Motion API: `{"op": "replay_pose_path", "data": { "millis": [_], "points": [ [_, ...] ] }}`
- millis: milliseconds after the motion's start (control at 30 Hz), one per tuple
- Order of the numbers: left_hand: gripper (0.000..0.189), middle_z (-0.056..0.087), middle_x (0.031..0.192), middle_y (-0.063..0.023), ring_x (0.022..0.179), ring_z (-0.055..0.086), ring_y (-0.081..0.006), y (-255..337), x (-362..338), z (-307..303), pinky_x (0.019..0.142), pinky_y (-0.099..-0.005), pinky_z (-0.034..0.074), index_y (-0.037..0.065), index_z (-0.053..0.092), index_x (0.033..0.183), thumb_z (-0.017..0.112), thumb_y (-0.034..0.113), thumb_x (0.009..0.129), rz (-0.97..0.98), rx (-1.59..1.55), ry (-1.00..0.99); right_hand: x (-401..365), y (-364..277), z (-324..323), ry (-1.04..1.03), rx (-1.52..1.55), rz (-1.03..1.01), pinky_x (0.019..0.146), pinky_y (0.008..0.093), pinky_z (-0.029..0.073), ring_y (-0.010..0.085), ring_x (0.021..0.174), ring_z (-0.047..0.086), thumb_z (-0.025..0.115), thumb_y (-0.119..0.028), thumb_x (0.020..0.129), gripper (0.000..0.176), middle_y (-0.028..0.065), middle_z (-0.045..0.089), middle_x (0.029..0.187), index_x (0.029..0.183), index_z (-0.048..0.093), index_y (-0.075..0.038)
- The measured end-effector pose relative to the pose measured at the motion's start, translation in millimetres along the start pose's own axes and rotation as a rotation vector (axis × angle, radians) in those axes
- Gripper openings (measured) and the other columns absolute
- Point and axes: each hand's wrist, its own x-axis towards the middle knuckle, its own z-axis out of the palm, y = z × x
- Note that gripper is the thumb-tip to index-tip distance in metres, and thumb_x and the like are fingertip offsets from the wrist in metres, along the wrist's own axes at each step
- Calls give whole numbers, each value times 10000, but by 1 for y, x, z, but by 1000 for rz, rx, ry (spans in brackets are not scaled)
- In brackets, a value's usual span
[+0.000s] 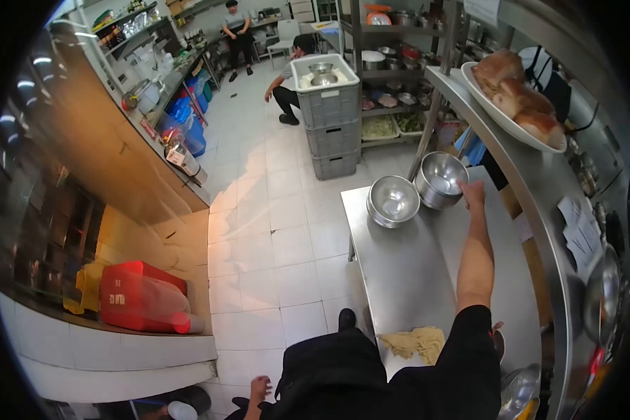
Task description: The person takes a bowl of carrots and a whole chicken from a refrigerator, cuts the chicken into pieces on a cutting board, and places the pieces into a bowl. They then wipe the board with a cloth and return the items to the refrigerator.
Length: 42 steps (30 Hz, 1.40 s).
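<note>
My right hand (473,192) reaches far across the steel table (406,273) and grips the rim of a stack of steel bowls (437,178) at the table's far end. A second stack of steel bowls (393,201) stands just left of it, untouched. My left hand (260,387) hangs low by my side near the floor with its fingers loose and nothing in it. A pale yellow heap of shredded dough or noodles (416,343) lies on the near end of the table, close to my body.
A steel shelf on the right carries a white plate of bread loaves (514,98). Stacked grey crates (329,122) stand beyond the table. One person crouches (290,77) by them; another stands (238,35) further back. A red container (143,297) sits on the left counter.
</note>
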Motion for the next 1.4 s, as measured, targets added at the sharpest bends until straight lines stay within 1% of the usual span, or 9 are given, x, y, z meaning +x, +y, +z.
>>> {"op": "replay_pose_path", "data": {
  "millis": [167, 533, 667, 800, 967, 1067, 1233, 1267, 1400],
  "points": [
    [242, 627, 916, -87, 715, 619, -232, 10, -33, -11, 582, -374, 508, 75, 575, 1081, 560, 190, 869, -106, 89, -52, 39, -24, -9, -11, -633, -262, 827, 482, 496, 409, 1001, 594, 611, -182, 781, 324, 225, 600, 1108, 1050, 573, -4],
    [260, 618, 931, -46, 731, 600, -175, 230, 36, -46, 598, -343, 501, 89, 568, 1096, 563, 193, 858, 318, 201, -92, -49, -24, -33, 563, -554, -1099, 588, 404, 539, 308, 715, 648, 565, -63, 787, 53, 101, 614, 1113, 824, 539, -92],
    [284, 617, 918, -40, 709, 594, -162, 313, 99, -24, 572, -327, 495, 85, 573, 1102, 563, 170, 832, 388, 455, -261, -153, -29, -58, 937, -286, -853, 604, 388, 537, 330, 744, 628, 601, -44, 715, 113, 118, 643, 1002, 824, 577, -62],
    [291, 633, 827, -62, 613, 587, -155, 363, 157, 20, 479, -298, 469, 53, 595, 1084, 559, 147, 811, 479, 814, -435, -305, 4, -48, 652, 509, 35, 485, 311, 513, 214, 549, 621, 571, -42, 772, 89, 105, 627, 729, 840, 574, 17],
    [265, 627, 796, -65, 572, 572, -148, 380, 154, 97, 434, -279, 435, 50, 616, 1049, 574, 122, 797, 652, 1104, -674, -542, 75, 4, 442, 1226, 650, 438, 355, 505, 160, 547, 566, 548, -21, 799, 145, 64, 577, 775, 943, 560, -12],
    [243, 611, 843, -39, 627, 579, -158, 364, 146, 145, 484, -287, 465, 102, 588, 1067, 554, 163, 834, 645, 1258, -811, -672, 128, 21, 324, 1141, 868, 557, 395, 528, 210, 703, 617, 567, -74, 808, 207, 98, 616, 865, 1007, 590, -19],
    [218, 614, 794, -31, 611, 578, -150, 301, 103, 211, 454, -287, 433, 125, 616, 1022, 599, 164, 808, 608, 1476, -1046, -931, 289, 68, 600, 452, 1247, 525, 363, 529, 219, 611, 625, 591, -119, 745, 245, 111, 655, 756, 957, 672, -24],
    [217, 615, 795, -30, 624, 586, -154, 284, 85, 222, 467, -297, 446, 125, 616, 1020, 601, 173, 809, 663, 1554, -1052, -992, 295, 92, 753, 212, 938, 535, 356, 531, 230, 614, 629, 613, -124, 728, 233, 108, 642, 734, 929, 664, -16],
    [218, 625, 804, -31, 663, 617, -158, 206, 22, 249, 497, -315, 483, 105, 618, 1016, 604, 175, 810, 831, 1829, -1082, -1099, 277, 95, 1427, 815, 1591, 442, 377, 506, 261, 588, 632, 548, -59, 741, 175, 122, 607, 682, 894, 624, -19]
  ]
}}
